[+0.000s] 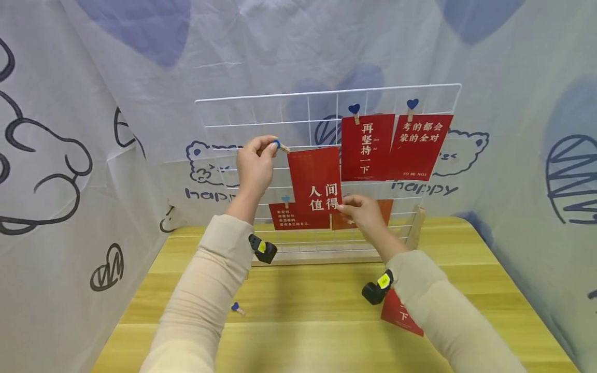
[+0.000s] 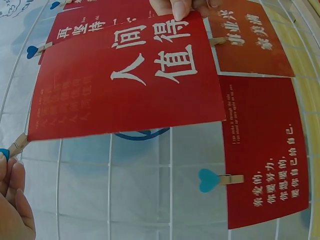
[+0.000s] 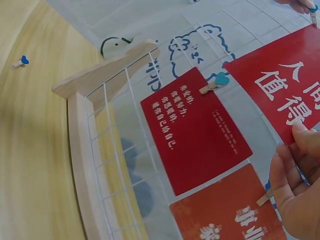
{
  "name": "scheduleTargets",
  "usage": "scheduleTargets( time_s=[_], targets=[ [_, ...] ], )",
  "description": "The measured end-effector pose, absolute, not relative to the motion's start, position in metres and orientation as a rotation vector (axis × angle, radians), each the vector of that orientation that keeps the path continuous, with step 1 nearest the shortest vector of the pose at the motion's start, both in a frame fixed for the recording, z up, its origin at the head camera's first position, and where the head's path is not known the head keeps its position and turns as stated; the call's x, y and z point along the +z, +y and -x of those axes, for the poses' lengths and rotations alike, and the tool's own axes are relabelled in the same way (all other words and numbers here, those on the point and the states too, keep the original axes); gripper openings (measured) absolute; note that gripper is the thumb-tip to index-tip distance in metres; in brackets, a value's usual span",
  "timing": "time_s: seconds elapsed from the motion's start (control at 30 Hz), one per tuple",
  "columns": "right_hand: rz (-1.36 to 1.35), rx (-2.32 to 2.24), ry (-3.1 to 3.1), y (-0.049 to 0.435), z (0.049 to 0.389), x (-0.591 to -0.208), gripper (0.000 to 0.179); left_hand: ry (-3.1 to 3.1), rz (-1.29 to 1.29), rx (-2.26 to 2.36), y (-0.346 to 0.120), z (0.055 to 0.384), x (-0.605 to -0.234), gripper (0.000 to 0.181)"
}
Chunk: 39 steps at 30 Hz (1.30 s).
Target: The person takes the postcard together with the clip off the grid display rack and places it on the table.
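Now the left hand (image 1: 254, 165) pinches a heart clip (image 1: 283, 148) at the top corner of the tall red card (image 1: 313, 173); the right hand (image 1: 366, 216) pinches its far bottom corner.

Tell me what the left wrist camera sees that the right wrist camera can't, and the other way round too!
Only the left wrist view shows the upper red card, with a dark blue heart peg on its edge.

Only the right wrist view shows the loose peg lying on the table.

Both show the right hand holding a red card, the left hand pinching a peg at its corner, the low red card and the orange card.
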State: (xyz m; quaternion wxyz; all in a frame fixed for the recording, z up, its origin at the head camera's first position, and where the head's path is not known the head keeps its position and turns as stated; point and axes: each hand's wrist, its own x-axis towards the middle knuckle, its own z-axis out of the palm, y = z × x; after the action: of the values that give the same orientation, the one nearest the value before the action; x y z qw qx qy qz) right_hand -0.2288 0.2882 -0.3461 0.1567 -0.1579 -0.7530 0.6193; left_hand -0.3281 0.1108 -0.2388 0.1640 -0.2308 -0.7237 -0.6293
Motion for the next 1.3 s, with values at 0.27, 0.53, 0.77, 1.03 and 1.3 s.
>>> scheduleTargets(
  time_s=[0.27,0.53,0.77,1.03,1.3],
  targets=[
    [0.449,1.763,-2.169,0.288,0.221,-0.362,0.020,-2.055,0.641,-1.821,0.102,0.322,-0.256,0.013],
    [0.429,1.774,-2.153,0.286,0.212,-0.379,0.020,-2.086,0.629,-1.879,0.088,0.317,-0.272,0.014],
    [0.419,1.831,-2.098,0.281,0.203,-0.393,0.019,-2.153,0.617,-1.879,0.076,0.309,-0.289,0.014],
    [0.446,1.881,-2.061,0.278,0.193,-0.407,0.017,-2.207,0.549,-1.906,0.060,0.305,-0.312,0.016],
    [0.466,1.885,-2.066,0.283,0.180,-0.420,0.019,-2.274,0.519,-1.976,0.051,0.300,-0.335,0.016]
  ],
)
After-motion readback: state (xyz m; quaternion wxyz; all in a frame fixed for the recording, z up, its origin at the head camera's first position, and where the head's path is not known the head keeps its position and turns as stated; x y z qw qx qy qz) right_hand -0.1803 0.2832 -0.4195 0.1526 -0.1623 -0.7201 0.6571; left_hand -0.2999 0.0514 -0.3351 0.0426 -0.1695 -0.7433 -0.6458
